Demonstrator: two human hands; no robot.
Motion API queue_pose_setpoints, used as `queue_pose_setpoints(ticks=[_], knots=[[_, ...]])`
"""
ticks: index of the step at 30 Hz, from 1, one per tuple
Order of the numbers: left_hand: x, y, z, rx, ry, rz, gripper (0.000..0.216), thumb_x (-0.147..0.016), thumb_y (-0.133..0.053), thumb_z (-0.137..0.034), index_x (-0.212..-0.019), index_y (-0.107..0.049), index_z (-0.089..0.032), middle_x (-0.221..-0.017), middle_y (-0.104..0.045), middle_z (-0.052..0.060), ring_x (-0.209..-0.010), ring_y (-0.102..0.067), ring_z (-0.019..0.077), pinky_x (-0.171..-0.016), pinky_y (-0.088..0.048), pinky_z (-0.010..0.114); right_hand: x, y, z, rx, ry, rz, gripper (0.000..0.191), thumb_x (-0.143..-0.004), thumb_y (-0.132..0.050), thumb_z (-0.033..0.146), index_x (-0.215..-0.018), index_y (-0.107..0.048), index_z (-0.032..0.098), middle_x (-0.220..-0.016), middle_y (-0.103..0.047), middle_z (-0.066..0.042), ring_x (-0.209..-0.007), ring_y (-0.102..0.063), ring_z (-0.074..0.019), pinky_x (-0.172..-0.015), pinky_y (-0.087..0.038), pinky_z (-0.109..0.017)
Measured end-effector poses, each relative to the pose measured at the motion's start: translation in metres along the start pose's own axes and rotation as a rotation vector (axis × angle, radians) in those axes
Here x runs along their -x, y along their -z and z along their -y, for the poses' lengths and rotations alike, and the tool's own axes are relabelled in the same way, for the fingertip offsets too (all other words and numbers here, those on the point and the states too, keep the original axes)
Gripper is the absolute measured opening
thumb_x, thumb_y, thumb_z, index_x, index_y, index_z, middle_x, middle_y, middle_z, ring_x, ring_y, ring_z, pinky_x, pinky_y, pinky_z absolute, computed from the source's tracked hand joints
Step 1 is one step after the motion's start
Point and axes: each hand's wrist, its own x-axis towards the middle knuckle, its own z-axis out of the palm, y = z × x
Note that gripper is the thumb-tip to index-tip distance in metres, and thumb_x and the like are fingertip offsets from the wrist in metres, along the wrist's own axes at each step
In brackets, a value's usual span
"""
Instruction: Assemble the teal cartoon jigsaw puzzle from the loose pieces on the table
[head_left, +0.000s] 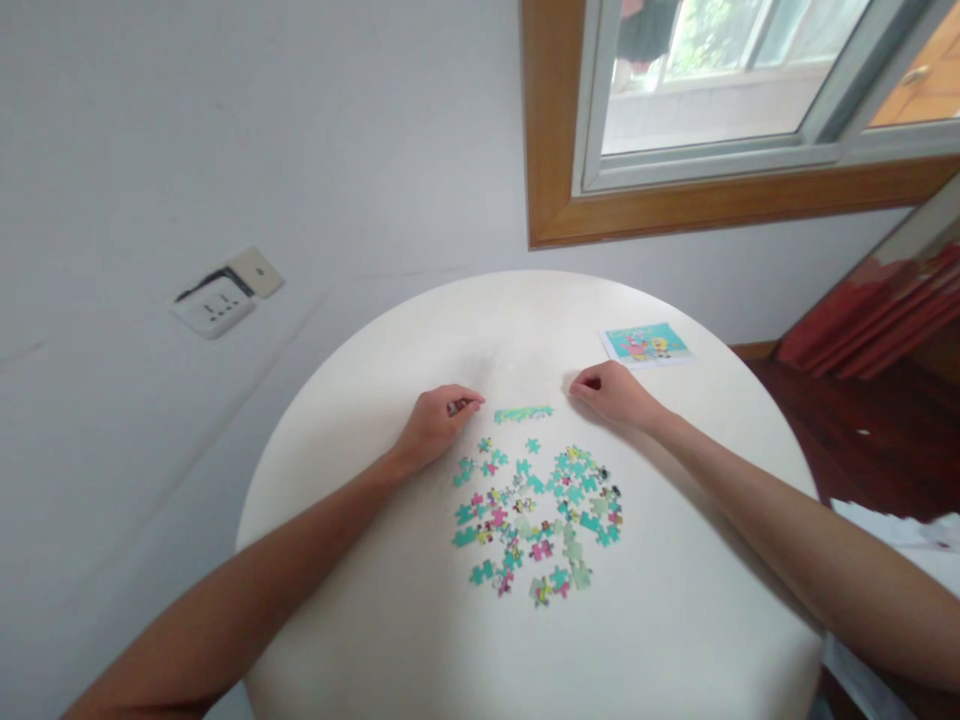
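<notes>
My left hand (pixel 435 425) rests on the round white table (pixel 375 600), fingers curled and pinching a small puzzle piece (pixel 454 407). Just right of it lies a short joined strip of green puzzle pieces (pixel 523 413). My right hand (pixel 613 393) lies on the table right of the strip, fingers curled under; I cannot see anything in it. Several loose teal, pink and yellow puzzle pieces (pixel 536 515) are scattered between my forearms, nearer to me than the strip.
A small cartoon reference picture (pixel 646 343) lies at the table's far right. A wall socket (pixel 215 303) sits on the white wall to the left. A wood-framed window (pixel 720 120) is above, and red fabric (pixel 885 310) hangs at the right.
</notes>
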Motion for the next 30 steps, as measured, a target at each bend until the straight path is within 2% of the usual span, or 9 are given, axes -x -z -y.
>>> queue_pose_setpoints(ticks=[4,15,30], knots=[[0.0006,0.0020,-0.0015,0.012,-0.029,0.004,0.018,-0.087,-0.061,-0.028,-0.093,-0.076,-0.020,-0.089,-0.075,0.003,-0.078,-0.064,0.0161,-0.077,-0.050,0.028,-0.0007,0.0001,-0.0012,-0.004,0.012,0.017,0.029,-0.081,-0.053,0.032,-0.071,-0.073,0.012,-0.061,-0.063,-0.005,-0.057,-0.048,-0.0138,-0.057,-0.034,-0.029],[0.0007,0.0005,-0.0021,0.045,-0.087,0.103,0.020,-0.089,-0.059,-0.029,-0.092,-0.077,-0.020,-0.088,-0.072,0.005,-0.076,-0.062,0.0155,-0.071,-0.047,0.027,-0.0008,0.0004,-0.0021,-0.004,0.008,0.027,0.030,-0.082,-0.053,0.033,-0.070,-0.072,0.012,-0.062,-0.064,-0.004,-0.057,-0.048,-0.0137,-0.057,-0.033,-0.030],[0.0003,0.0022,-0.0049,0.040,-0.094,0.096,0.020,-0.089,-0.059,-0.029,-0.091,-0.076,-0.019,-0.088,-0.072,0.005,-0.074,-0.061,0.0148,-0.069,-0.047,0.026,-0.0009,0.0007,-0.0003,0.010,-0.008,0.020,0.028,-0.082,-0.054,0.031,-0.074,-0.073,0.012,-0.064,-0.065,-0.005,-0.059,-0.051,-0.0140,-0.059,-0.035,-0.029]])
